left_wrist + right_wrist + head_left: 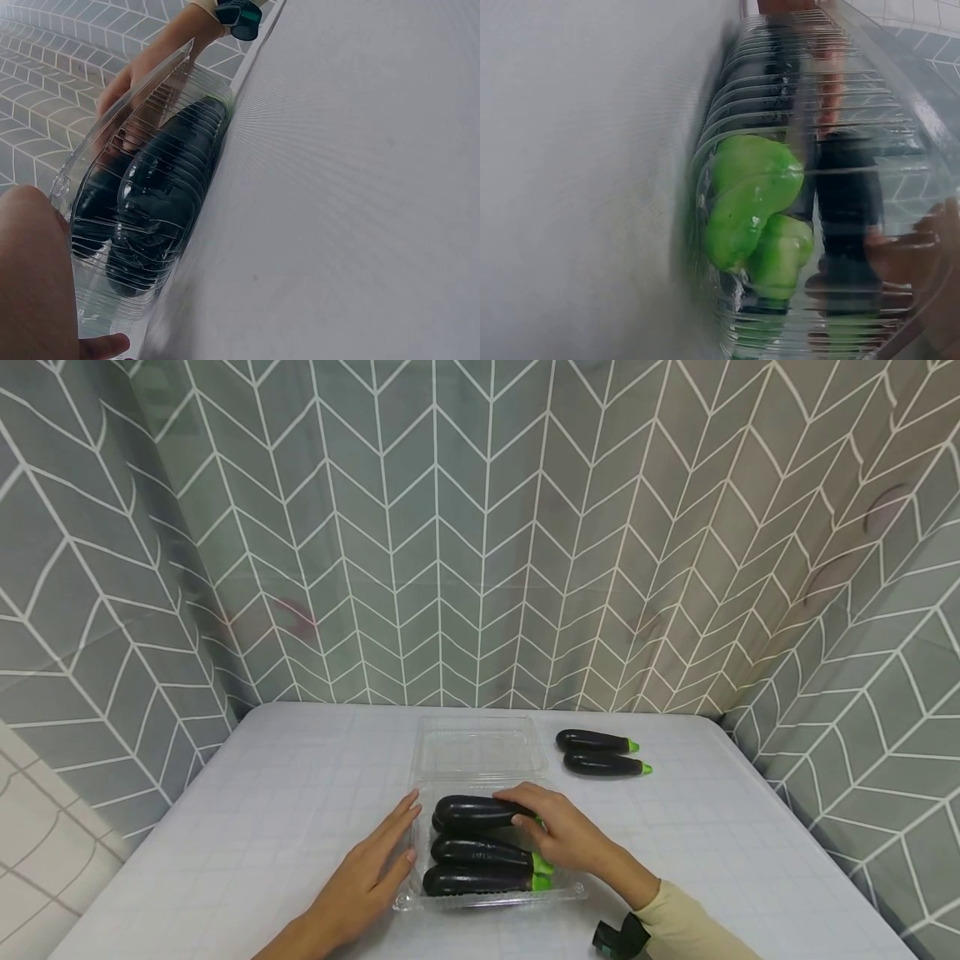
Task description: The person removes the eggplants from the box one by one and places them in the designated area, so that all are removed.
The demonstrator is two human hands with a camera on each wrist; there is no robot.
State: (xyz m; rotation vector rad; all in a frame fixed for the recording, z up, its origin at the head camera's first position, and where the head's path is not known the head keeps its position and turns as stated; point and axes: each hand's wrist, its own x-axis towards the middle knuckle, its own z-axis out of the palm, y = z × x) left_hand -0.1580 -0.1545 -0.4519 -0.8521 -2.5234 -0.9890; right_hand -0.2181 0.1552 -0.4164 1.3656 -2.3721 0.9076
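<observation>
An open clear plastic clamshell container (491,902) holds several dark, glossy eggplants with green stem ends. My right hand (558,827) reaches over its right side and grips the rearmost visible eggplant (472,812) near the stem end, thumb toward me and fingers behind. Two more eggplants lie side by side nearer me, a middle eggplant (480,852) and a front eggplant (476,881). At the container's left wall is my left hand (367,877), its fingers extended along the side. Through the ribbed wall, the right wrist view shows green stem ends (754,187).
Behind the tray part, the hinged clear lid (480,747) lies folded back on the white table (300,777). Two loose eggplants, one farther (592,741) and one nearer (603,764), lie right of the lid. A patterned curtain (465,527) hangs beyond the table.
</observation>
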